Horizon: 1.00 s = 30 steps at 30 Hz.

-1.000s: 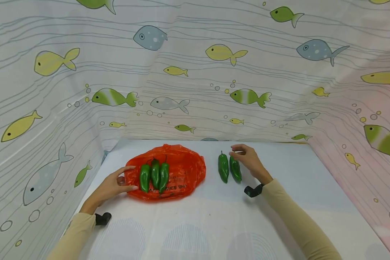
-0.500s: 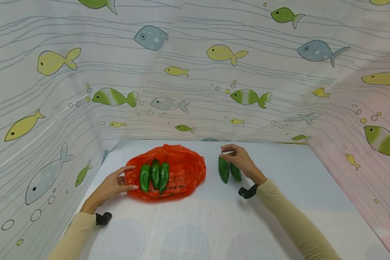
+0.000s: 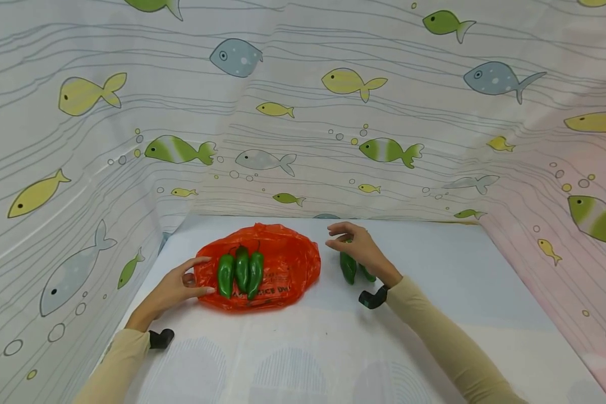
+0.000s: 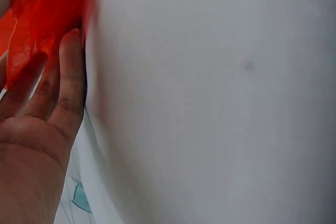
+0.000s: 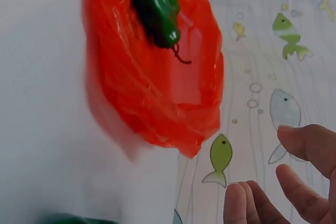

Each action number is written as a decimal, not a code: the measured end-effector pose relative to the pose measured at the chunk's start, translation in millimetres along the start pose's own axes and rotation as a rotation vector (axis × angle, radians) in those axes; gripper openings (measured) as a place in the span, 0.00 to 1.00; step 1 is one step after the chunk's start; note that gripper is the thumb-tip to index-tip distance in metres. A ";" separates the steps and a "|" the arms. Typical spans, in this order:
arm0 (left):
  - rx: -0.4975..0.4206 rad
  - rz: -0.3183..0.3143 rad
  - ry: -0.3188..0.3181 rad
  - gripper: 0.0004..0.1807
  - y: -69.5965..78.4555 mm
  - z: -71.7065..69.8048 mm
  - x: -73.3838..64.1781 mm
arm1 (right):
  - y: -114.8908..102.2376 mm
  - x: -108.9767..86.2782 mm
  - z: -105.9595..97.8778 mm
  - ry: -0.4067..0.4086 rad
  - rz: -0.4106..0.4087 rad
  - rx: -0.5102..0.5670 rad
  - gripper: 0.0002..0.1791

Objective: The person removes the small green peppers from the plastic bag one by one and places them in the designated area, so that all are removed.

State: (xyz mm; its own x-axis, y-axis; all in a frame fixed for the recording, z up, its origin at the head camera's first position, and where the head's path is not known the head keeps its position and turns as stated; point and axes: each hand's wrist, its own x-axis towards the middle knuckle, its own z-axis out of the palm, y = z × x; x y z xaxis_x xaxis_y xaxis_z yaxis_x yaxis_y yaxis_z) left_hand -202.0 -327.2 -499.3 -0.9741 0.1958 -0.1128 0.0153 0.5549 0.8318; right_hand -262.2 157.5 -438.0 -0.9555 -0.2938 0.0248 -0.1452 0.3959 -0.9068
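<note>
Three green peppers (image 3: 241,269) lie side by side in an opened red plastic bag (image 3: 297,261) at the left of the table. My left hand (image 3: 170,287) is at the bag's left edge, thumb and fingers spread; in the left wrist view its straight fingers (image 4: 71,72) lie against the red plastic. Two more green peppers (image 3: 348,268) rest on the table to the right of the bag, partly hidden beneath my right hand (image 3: 357,246). That hand hovers over their stem ends with loosely bent fingers; the right wrist view has nothing between thumb and fingers (image 5: 302,192).
A pale cloth with printed arches covers the table (image 3: 303,336). Fish-printed curtains (image 3: 303,129) rise behind it and on both sides. Each wrist wears a small black camera, such as the right one (image 3: 373,297).
My right hand has moved left, from above the right-hand loose pepper to above the left-hand one, and past its stem. The left hand, the bag and the peppers stay where they were.
</note>
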 end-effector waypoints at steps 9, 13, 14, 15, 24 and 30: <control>0.005 -0.003 -0.007 0.47 2.2 -0.5 0.8 | -11.6 3.7 19.6 -0.022 -0.045 0.009 0.25; 0.005 -0.001 -0.005 0.47 2.6 -0.3 -0.1 | -17.6 4.6 29.2 -0.061 -0.068 0.038 0.25; 0.005 -0.001 -0.006 0.47 2.9 0.1 -0.6 | -18.7 5.1 31.5 -0.068 -0.072 0.042 0.24; 0.002 -0.001 -0.006 0.47 3.1 0.5 -1.0 | -20.3 5.3 33.8 -0.075 -0.079 0.038 0.24; -0.041 0.020 -0.026 0.48 3.6 0.4 -3.2 | -30.7 8.8 51.2 -0.111 -0.104 0.038 0.26; -0.041 0.020 -0.031 0.48 8.0 0.0 -3.2 | -36.2 10.2 64.5 -0.147 -0.128 0.053 0.27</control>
State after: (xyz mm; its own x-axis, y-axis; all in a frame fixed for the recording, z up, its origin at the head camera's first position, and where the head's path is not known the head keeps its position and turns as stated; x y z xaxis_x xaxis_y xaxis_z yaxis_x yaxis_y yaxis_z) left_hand -198.7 -323.4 -492.3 -0.9661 0.2325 -0.1120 0.0252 0.5169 0.8557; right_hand -250.1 84.1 -432.1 -0.8818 -0.4643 0.0829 -0.2455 0.3018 -0.9212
